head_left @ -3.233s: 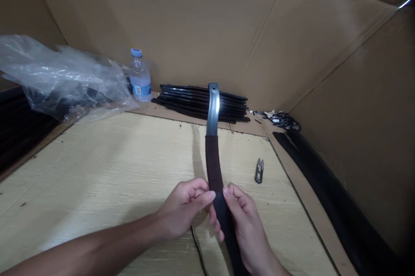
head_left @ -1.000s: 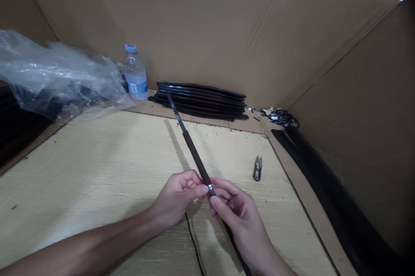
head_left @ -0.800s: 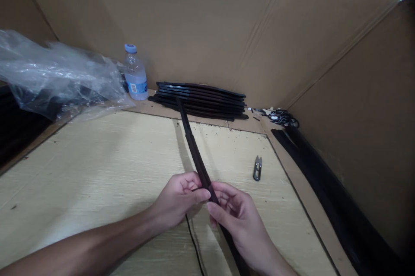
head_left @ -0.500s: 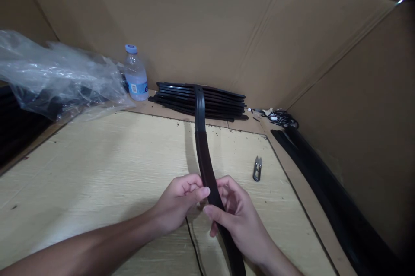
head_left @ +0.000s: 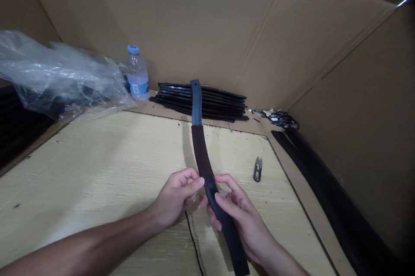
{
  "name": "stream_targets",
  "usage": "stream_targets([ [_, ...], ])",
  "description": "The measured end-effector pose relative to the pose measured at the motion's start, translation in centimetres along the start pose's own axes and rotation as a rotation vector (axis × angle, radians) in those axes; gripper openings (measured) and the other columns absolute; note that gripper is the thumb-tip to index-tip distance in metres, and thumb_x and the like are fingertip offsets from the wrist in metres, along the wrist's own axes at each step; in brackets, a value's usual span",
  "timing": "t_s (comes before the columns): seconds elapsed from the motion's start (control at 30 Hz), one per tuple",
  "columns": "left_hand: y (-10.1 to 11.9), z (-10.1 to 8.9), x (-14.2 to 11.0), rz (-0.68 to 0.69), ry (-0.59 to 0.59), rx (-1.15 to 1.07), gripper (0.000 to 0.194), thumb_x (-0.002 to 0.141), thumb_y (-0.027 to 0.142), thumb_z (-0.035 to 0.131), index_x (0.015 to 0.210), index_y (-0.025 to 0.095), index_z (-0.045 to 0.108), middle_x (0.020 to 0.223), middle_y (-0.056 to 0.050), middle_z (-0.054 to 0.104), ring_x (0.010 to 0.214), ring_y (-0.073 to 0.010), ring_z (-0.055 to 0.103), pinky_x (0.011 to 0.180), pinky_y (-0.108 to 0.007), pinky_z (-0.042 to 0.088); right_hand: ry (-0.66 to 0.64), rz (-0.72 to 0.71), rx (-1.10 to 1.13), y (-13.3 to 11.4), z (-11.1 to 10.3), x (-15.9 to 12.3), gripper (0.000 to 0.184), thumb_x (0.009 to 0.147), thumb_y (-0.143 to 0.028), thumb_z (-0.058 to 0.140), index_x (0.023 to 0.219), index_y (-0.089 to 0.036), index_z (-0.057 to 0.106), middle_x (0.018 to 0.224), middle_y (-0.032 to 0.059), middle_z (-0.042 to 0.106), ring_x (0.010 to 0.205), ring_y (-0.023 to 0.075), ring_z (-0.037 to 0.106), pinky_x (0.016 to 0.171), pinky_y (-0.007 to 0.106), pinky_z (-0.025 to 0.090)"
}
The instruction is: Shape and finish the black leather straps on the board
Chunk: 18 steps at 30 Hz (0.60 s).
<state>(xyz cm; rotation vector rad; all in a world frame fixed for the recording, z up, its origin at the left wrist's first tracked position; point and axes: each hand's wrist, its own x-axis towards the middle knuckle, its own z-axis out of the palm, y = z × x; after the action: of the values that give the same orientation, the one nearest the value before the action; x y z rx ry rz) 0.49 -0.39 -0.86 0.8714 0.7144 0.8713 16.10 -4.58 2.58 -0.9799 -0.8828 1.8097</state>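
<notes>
A long black strap (head_left: 231, 235) with a dark brown textured section (head_left: 201, 148) runs away from me over the table. Its smooth far end has a small hole. My left hand (head_left: 184, 189) pinches the strap's left edge near the lower border of the brown section. On the other side, my right hand (head_left: 235, 211) grips it, thumb on top and fingers curled beneath. Thread snips (head_left: 258, 169) lie on the table to the right of the hands. A thin black cord (head_left: 193, 241) trails below the left hand.
Several dark strips (head_left: 223, 103) are stacked at the back, under the strap's far end. Left of them stand a water bottle (head_left: 138, 77) and clear plastic wrap (head_left: 71, 77). Tangled cords (head_left: 283, 119) and long black pieces (head_left: 317, 176) line the right side. Cardboard walls (head_left: 194, 21) enclose the table.
The strap has turned over in my hands: a smooth black stretch now shows between them where brown was. Its far end has shifted slightly left and up. The hands stay at nearly the same place.
</notes>
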Motion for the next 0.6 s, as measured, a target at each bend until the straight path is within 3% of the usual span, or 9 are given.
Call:
stream_targets([
  [0.17, 0.32, 0.07, 0.10, 0.028, 0.014, 0.033, 0.024, 0.083, 0.032, 0.056, 0.069, 0.016, 0.046, 0.046, 0.006, 0.047, 0.038, -0.0031, 0.022, 0.039, -0.019, 0.013, 0.066, -0.030, 0.055, 0.18, 0.17, 0.00, 0.027, 0.086, -0.024, 0.056, 0.112, -0.019, 0.053, 0.085, 0.0075, 0.066, 0.059, 0.0088, 0.053, 0.055, 0.022, 0.039],
  [0.37, 0.67, 0.32, 0.13, 0.007, 0.090, 0.113, 0.026, 0.081, 0.034, 0.059, 0.068, 0.015, 0.048, 0.044, 0.009, 0.036, 0.039, -0.0030, 0.021, 0.039, -0.018, 0.014, 0.103, -0.041, 0.041, 0.62, -0.14, -0.13, 0.042, 0.074, -0.018, 0.070, 0.114, -0.021, 0.059, 0.094, 0.0086, 0.065, 0.072, 0.0120, 0.053, 0.055, 0.022, 0.045],
  [0.47, 0.54, 0.25, 0.17, 0.042, 0.065, 0.134, 0.025, 0.076, 0.034, 0.064, 0.070, 0.014, 0.051, 0.052, 0.006, 0.047, 0.042, -0.0033, 0.029, 0.041, -0.018, 0.020, 0.123, -0.054, -0.008, 0.65, -0.03, -0.09, 0.045, 0.068, -0.017, 0.075, 0.110, -0.020, 0.062, 0.094, 0.0079, 0.065, 0.073, 0.0123, 0.054, 0.051, 0.019, 0.046],
  [0.6, 0.28, 0.01, 0.09, 0.052, 0.052, 0.137, 0.025, 0.072, 0.034, 0.068, 0.075, 0.013, 0.055, 0.052, 0.007, 0.042, 0.045, -0.0038, 0.030, 0.043, -0.018, 0.022, 0.117, -0.011, -0.025, 0.52, 0.17, 0.10, 0.068, 0.058, -0.014, 0.081, 0.119, -0.025, 0.054, 0.088, 0.0025, 0.062, 0.063, 0.0099, 0.052, 0.042, 0.016, 0.043],
])
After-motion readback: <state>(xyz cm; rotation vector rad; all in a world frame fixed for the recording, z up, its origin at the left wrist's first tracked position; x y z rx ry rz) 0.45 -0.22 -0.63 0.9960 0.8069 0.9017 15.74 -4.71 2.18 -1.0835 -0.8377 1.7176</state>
